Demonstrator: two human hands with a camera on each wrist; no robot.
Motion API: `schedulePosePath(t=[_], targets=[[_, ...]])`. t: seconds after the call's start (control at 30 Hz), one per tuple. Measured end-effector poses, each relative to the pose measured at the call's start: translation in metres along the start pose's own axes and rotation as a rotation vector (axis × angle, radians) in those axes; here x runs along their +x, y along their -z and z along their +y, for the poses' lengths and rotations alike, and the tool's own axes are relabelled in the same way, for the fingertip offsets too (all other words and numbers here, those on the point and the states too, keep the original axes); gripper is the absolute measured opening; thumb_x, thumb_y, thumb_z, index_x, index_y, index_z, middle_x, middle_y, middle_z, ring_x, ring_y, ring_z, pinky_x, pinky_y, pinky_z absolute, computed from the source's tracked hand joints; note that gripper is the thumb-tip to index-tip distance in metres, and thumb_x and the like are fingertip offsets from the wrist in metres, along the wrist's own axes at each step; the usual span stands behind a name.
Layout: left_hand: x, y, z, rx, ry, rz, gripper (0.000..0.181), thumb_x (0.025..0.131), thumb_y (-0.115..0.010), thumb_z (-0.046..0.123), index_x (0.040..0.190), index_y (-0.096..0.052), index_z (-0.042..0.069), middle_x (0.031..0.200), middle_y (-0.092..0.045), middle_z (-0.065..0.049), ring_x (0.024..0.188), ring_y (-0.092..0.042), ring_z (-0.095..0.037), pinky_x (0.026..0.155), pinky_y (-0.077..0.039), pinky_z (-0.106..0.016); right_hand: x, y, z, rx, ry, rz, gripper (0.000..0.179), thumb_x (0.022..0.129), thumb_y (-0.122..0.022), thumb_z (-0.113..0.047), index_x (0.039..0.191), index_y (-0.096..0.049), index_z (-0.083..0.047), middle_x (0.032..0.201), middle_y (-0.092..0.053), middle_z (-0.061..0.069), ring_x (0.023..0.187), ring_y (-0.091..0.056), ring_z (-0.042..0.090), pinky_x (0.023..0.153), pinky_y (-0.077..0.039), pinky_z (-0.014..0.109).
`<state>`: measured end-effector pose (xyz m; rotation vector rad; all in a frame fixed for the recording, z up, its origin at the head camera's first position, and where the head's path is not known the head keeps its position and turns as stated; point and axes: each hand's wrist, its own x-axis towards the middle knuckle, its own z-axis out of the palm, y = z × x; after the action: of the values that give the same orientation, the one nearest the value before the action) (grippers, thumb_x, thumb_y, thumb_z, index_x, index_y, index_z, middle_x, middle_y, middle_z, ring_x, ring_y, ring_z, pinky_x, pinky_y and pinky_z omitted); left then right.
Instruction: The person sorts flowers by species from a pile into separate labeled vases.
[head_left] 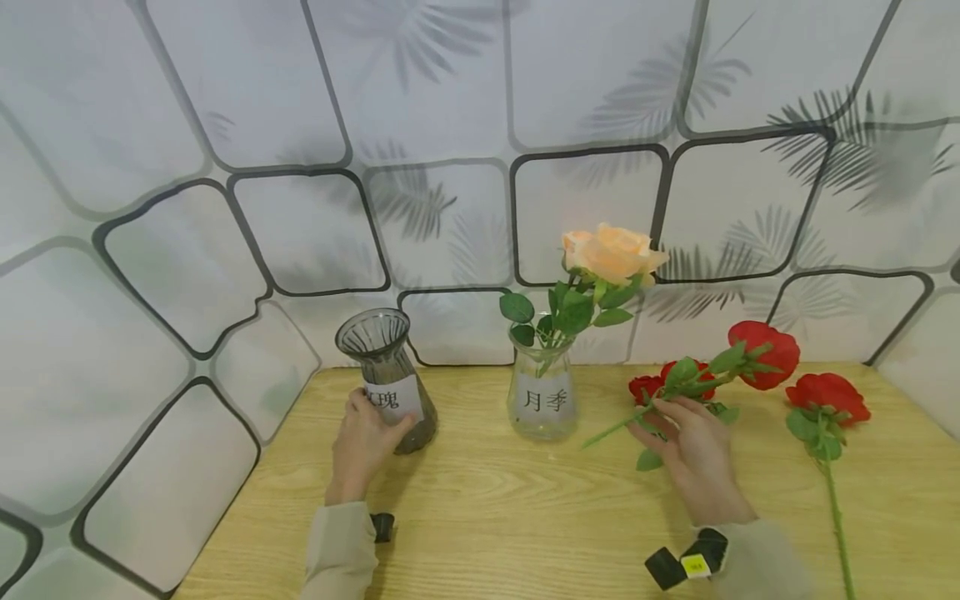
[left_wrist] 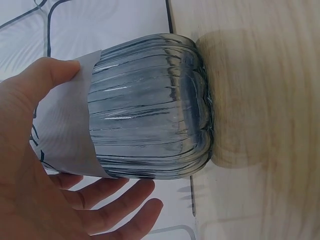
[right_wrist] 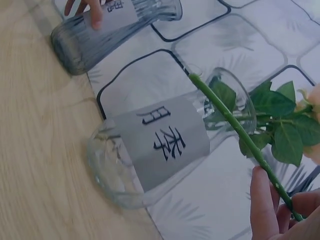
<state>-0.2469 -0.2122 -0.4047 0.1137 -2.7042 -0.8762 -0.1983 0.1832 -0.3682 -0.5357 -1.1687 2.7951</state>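
My left hand (head_left: 363, 446) grips a smoky grey ribbed glass vase (left_wrist: 140, 110) with a white paper label, thumb on the label and fingers round the far side. The vase leans in the head view, its base right at the tabletop. My right hand (head_left: 699, 458) pinches the green stem (right_wrist: 235, 125) of a red rose (head_left: 767, 356), its bloom up to the right and its cut end pointing left. Between the hands stands a clear glass vase (head_left: 543, 421), labelled with two characters and holding a peach rose (head_left: 611, 252) with green leaves.
More red blooms (head_left: 646, 388) lie behind my right hand, partly hidden by it. Another red rose (head_left: 828, 397) lies at the right, its long stem toward the front. A patterned wall (head_left: 450, 225) rises along the back of the wooden table (head_left: 495, 517).
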Motion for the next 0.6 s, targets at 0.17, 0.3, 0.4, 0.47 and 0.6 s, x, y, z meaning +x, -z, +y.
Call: schedulePosePath(t=[0.17, 0.3, 0.4, 0.47, 0.6], targets=[[0.001, -0.002, -0.001, -0.001, -0.004, 0.001, 0.087, 0.089, -0.075, 0.040, 0.139, -0.030, -0.014, 0.116, -0.052, -0.031, 0.093, -0.063, -0.043, 0.074, -0.054, -0.056, -0.005, -0.014, 0.009, 0.068, 0.021, -0.003, 0.022, 0.102, -0.052, 0.004, 0.084, -0.051, -0.009, 0.100, -0.052, 0.002, 0.077, -0.064, 0.017, 0.081, -0.059, 0.041], [0.001, -0.003, 0.000, 0.006, -0.001, 0.001, 0.088, 0.089, -0.075, 0.041, 0.140, -0.029, -0.014, 0.117, -0.051, -0.031, 0.094, -0.063, -0.043, 0.075, -0.054, -0.056, -0.007, -0.025, 0.016, 0.093, 0.050, 0.004, 0.026, 0.100, -0.054, 0.006, 0.080, -0.050, -0.010, 0.091, -0.056, 0.002, 0.074, -0.064, 0.017, 0.078, -0.060, 0.042], [0.001, -0.002, 0.000, 0.008, -0.001, 0.002, 0.088, 0.089, -0.075, 0.041, 0.140, -0.029, -0.015, 0.117, -0.051, -0.032, 0.095, -0.062, -0.044, 0.075, -0.054, -0.056, -0.008, -0.032, 0.022, 0.105, 0.090, -0.003, 0.028, 0.098, -0.056, 0.008, 0.077, -0.051, -0.010, 0.086, -0.056, 0.002, 0.072, -0.065, 0.018, 0.076, -0.060, 0.043], [0.000, -0.002, 0.000, 0.007, -0.002, 0.004, 0.088, 0.090, -0.075, 0.041, 0.140, -0.028, -0.015, 0.117, -0.051, -0.032, 0.095, -0.062, -0.044, 0.075, -0.054, -0.056, -0.010, -0.037, 0.025, 0.111, 0.114, -0.007, 0.028, 0.098, -0.056, 0.009, 0.077, -0.051, -0.009, 0.084, -0.057, 0.001, 0.069, -0.066, 0.018, 0.074, -0.061, 0.044], [0.000, -0.002, 0.000, 0.001, -0.003, 0.006, 0.088, 0.090, -0.075, 0.040, 0.140, -0.029, -0.015, 0.117, -0.051, -0.032, 0.095, -0.062, -0.044, 0.076, -0.054, -0.057, -0.013, -0.045, 0.030, 0.124, 0.148, -0.029, 0.027, 0.098, -0.056, 0.009, 0.078, -0.050, -0.009, 0.080, -0.058, 0.001, 0.068, -0.066, 0.017, 0.072, -0.061, 0.043]])
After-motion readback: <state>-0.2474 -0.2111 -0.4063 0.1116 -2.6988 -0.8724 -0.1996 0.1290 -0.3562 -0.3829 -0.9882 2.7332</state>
